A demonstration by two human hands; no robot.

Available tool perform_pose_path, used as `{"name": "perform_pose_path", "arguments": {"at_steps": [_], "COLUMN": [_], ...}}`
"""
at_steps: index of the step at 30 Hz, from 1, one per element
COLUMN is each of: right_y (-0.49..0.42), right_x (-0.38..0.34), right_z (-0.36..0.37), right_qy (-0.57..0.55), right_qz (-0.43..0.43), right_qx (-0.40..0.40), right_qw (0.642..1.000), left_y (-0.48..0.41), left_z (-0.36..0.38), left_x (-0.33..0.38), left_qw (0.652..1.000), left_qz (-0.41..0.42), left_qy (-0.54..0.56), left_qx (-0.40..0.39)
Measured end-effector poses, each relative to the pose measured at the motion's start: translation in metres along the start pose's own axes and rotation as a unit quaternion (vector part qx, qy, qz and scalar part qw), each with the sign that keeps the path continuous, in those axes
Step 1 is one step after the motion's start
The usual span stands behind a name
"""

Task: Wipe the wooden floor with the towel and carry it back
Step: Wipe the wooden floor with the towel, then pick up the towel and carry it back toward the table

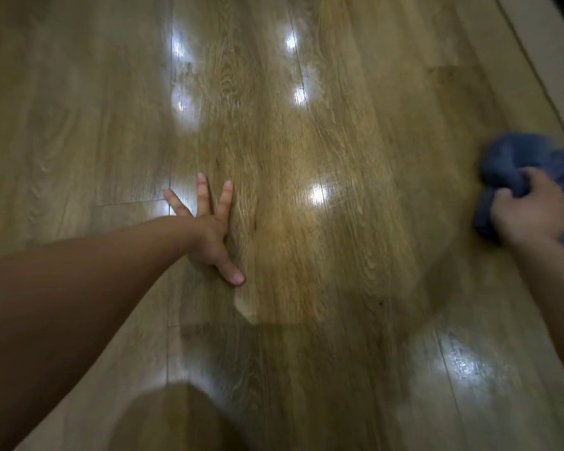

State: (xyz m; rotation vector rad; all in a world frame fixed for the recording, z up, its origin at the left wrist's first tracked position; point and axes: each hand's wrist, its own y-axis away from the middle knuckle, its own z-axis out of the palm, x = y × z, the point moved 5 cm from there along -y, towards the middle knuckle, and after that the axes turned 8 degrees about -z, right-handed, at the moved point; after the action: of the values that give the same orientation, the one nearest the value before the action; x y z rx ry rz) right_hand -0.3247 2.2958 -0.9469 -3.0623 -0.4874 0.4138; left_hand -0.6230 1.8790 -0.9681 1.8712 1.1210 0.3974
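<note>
Right hand [531, 213] clutching bunched blue cloth towel [515, 164] at far right of glossy brown wooden floor [306, 125]; left hand [209, 222] bracing flat, fingers spread, well apart leftward; unwiped boards lying between

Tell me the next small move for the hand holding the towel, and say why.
Probably sweep the blue towel leftward across the wooden floor, toward the left hand. The right hand grips the towel bunched at the far right of the view. The left hand is spread flat on the boards, apparently as a brace, and a wide stretch of floor lies between them.
</note>
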Motion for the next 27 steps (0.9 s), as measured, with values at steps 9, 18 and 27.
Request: {"name": "perform_pose_path", "arguments": {"at_steps": [9, 18, 27], "right_y": [0.210, 0.256, 0.254], "right_x": [-0.244, -0.348, -0.437], "right_z": [-0.008, -0.317, -0.698], "right_qy": [-0.317, -0.591, -0.709], "right_qz": [-0.126, 0.168, 0.124], "right_qx": [-0.350, -0.491, -0.485], "right_qw": [0.872, 0.618, 0.497], "left_y": [0.147, 0.407, 0.692], "left_z": [0.048, -0.060, -0.312], "left_x": [0.015, -0.081, -0.123], "left_qw": [0.959, 0.637, 0.309], "left_qz": [0.161, -0.004, 0.208], "left_qy": [0.231, 0.747, 0.912], "left_qx": [-0.017, -0.190, -0.174]}}
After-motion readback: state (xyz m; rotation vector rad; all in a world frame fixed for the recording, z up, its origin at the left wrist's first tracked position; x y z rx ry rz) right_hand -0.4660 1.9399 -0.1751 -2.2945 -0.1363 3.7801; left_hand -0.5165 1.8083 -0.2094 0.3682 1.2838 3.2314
